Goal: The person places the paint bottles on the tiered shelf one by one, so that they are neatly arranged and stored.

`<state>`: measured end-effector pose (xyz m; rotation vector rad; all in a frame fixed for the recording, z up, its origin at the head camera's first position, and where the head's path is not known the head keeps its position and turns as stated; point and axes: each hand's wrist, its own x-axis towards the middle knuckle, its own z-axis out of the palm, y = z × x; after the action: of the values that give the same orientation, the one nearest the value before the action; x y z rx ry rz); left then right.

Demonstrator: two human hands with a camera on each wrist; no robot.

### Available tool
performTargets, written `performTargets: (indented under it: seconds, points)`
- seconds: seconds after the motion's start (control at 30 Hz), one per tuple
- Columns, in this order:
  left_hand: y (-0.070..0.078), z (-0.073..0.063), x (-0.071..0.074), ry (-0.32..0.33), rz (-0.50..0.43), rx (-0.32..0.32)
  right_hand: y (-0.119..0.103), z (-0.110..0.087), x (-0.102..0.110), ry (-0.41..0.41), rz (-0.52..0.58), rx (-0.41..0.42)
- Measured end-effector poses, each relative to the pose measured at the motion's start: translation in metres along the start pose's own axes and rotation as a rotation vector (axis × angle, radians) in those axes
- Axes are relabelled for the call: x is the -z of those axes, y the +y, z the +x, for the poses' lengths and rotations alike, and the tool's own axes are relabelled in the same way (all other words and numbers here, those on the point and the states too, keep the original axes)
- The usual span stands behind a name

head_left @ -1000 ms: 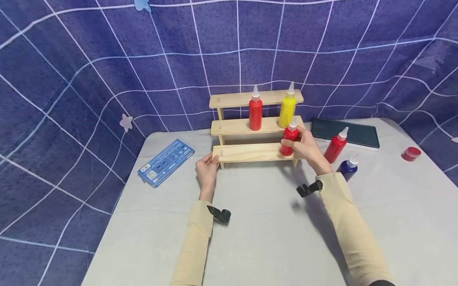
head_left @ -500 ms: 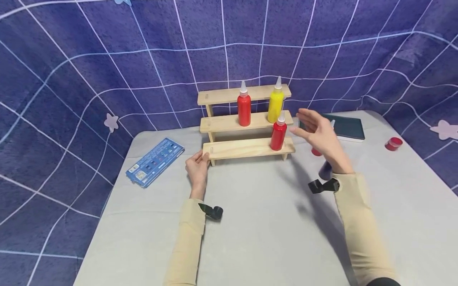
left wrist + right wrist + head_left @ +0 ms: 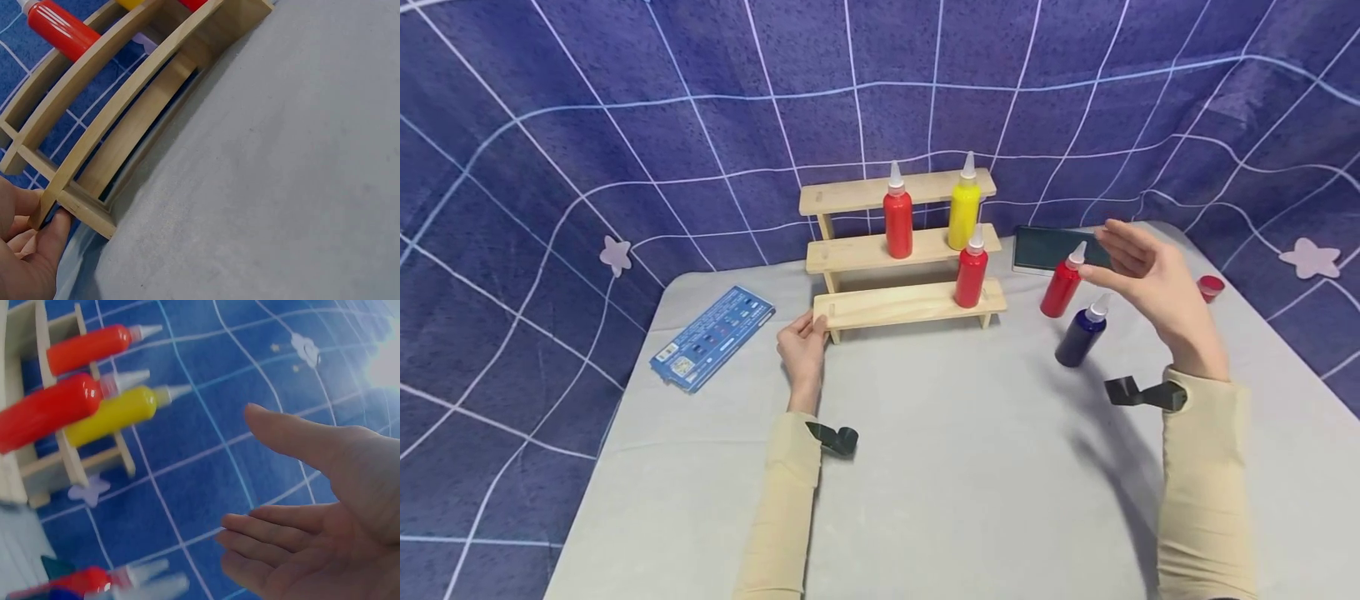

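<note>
A three-step wooden rack (image 3: pixel 887 307) stands at the back of the table. My left hand (image 3: pixel 802 350) pinches the left end of its lowest step between thumb and fingers, as the left wrist view also shows. On that step's right end a red squeeze bottle (image 3: pixel 972 279) stands upright. The middle step bears another red bottle (image 3: pixel 898 223) and a yellow bottle (image 3: pixel 964 215). My right hand (image 3: pixel 1157 283) is in the air with fingers spread from the thumb, holding nothing. Left of it, a third red bottle (image 3: pixel 1061 288) and a dark blue bottle (image 3: pixel 1081 336) stand on the table.
A blue printed box (image 3: pixel 712 337) lies left of the rack. Behind the bottles on the right is a dark green tray (image 3: pixel 1037 250). A small red pot (image 3: pixel 1210 287) is partly behind my right hand. A blue gridded cloth (image 3: pixel 700 142) hangs behind the table.
My right hand has let go of the red bottle on the lowest step and moved right, over the table. My left hand still holds the rack. The head view has shifted.
</note>
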<state>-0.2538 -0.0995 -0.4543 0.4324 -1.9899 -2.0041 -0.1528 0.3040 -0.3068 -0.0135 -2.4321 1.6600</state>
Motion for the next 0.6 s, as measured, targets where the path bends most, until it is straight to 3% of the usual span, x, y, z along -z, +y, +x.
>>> performTargets:
  seconds: [0.43,0.6]
  points:
    - [0.001,0.001,0.002,-0.001,0.006,0.013,0.050,-0.002,0.021,-0.223,-0.198,-0.118]
    - [0.002,0.000,0.000,-0.003,-0.002,0.020,0.075,-0.003,0.019,-0.282,-0.189,-0.094]
